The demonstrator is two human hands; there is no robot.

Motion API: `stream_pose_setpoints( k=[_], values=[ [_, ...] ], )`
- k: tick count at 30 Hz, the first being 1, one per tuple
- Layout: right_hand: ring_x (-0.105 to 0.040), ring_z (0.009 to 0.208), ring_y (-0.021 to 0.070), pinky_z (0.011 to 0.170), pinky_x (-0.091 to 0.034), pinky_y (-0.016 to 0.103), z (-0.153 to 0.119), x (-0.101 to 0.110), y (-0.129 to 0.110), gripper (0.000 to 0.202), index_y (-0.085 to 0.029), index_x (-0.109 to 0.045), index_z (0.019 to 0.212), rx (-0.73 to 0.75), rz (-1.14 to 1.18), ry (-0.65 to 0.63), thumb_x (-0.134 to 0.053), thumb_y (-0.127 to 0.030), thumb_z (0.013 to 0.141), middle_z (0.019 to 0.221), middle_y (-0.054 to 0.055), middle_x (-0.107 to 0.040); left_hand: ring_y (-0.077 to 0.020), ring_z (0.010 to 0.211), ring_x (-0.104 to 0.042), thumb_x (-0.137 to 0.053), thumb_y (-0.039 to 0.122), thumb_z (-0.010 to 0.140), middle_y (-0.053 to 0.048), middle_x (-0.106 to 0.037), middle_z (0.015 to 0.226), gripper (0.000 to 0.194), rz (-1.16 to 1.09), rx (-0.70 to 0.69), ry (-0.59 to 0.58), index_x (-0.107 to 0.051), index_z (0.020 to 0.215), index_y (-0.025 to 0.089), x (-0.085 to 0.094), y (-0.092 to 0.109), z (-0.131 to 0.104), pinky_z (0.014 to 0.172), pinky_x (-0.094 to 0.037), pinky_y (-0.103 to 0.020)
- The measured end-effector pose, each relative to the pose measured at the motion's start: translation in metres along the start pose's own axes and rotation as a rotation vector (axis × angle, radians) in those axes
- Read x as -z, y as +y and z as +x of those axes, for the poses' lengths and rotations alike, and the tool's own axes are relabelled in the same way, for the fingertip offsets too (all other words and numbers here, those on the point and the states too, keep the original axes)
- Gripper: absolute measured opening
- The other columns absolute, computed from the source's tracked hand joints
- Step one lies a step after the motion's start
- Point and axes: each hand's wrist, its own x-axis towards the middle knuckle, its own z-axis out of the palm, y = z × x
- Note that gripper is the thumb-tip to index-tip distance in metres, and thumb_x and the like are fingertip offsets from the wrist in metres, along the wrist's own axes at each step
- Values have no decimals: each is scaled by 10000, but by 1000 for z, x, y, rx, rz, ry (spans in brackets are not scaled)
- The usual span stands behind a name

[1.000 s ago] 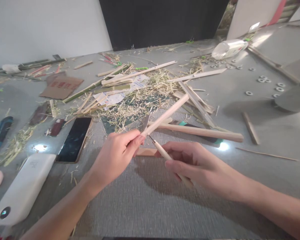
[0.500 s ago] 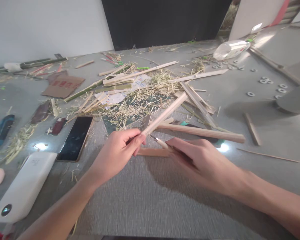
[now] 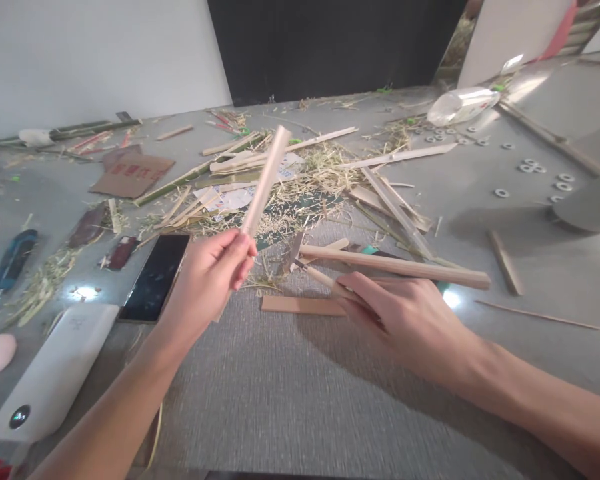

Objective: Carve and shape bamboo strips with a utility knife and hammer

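A pale wooden strip [image 3: 266, 180] stands tilted up from my left hand [image 3: 210, 277], whose fingers are wrapped round its lower part. My right hand [image 3: 400, 310] grips a slim carving knife [image 3: 317, 275] by its light handle, the metal tip pointing left. Just beyond that tip lies a hammer [image 3: 395, 264] with a wooden handle and a flat metal head. A flat brown wooden piece [image 3: 300, 305] rests on the table below the knife, its right end hidden by my right hand. The strip and the knife are apart.
Shavings [image 3: 280, 207] and split bamboo cover the middle. On the left are a phone [image 3: 155, 277], a white power bank [image 3: 55, 373], a screwdriver [image 3: 13, 263] and cardboard [image 3: 133, 175]. A plastic bottle [image 3: 463, 105], several washers [image 3: 533, 167] and a grey cylinder [image 3: 590, 203] are at right.
My left hand has moved left and up with the strip, which now stands steeper and away from the knife. My right hand stays nearly in place, with the knife tip a little farther left.
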Motion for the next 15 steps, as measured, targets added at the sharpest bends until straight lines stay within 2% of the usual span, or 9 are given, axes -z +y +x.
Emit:
stream_pose_setpoints(
  k=[2, 4, 6, 9, 11, 13, 15],
  values=[
    [-558, 610, 180, 542, -259, 322, 1, -2, 3, 156, -199, -639, 964, -23, -87, 21, -513, -245, 1044, 750, 27, -681, -120, 572, -449, -459, 415, 1087, 33, -477, 657, 325, 151, -2, -80, -598, 866, 221, -4, 1, -4, 545, -337, -276],
    [-600, 690, 204, 526, -246, 319, 3, 0, 5, 124, -200, -637, 939, -61, -161, 29, -560, -249, 1024, 821, 45, -691, -121, 553, -421, -415, 420, 1095, 44, -450, 641, 345, 352, -19, -100, -574, 860, 225, -9, 4, -8, 540, -305, -287],
    [-635, 827, 247, 556, -317, 319, 4, 4, 4, 60, -192, -653, 985, -60, -209, 90, -615, -237, 995, 946, 83, -700, -122, 521, -390, -396, 387, 1094, 53, -421, 603, 347, 526, -54, -98, -521, 814, 224, -14, 6, -12, 526, -263, -298],
    [-628, 1055, 338, 784, -452, 432, 6, 13, -2, 144, -192, -674, 1099, 18, -244, 295, -676, -198, 956, 1204, 153, -684, -123, 520, -397, -426, 321, 1071, 50, -443, 587, 353, 678, -132, -131, -431, 734, 217, -23, 10, -16, 536, -244, -302],
    [-605, 1186, 380, 936, -433, 534, 6, 17, -8, 215, -190, -670, 1163, 72, -250, 379, -693, -188, 949, 1314, 171, -670, -122, 526, -417, -450, 305, 1060, 44, -490, 599, 357, 713, -166, -180, -429, 716, 213, -29, 12, -19, 545, -249, -300],
    [-598, 1258, 363, 1064, -377, 574, 7, 16, -13, 266, -169, -648, 1235, 134, -234, 335, -674, -184, 970, 1336, 162, -686, -126, 554, -474, -460, 295, 1061, 35, -566, 636, 326, 691, -171, -260, -513, 751, 208, -34, 14, -22, 557, -275, -292],
    [-657, 1152, 301, 1091, -375, 536, 9, 13, -17, 220, -147, -650, 1223, 208, -210, 216, -624, -178, 1007, 1193, 128, -743, -136, 618, -547, -468, 284, 1064, 23, -644, 706, 289, 633, -167, -346, -606, 822, 207, -38, 15, -27, 584, -320, -284]
  ],
)
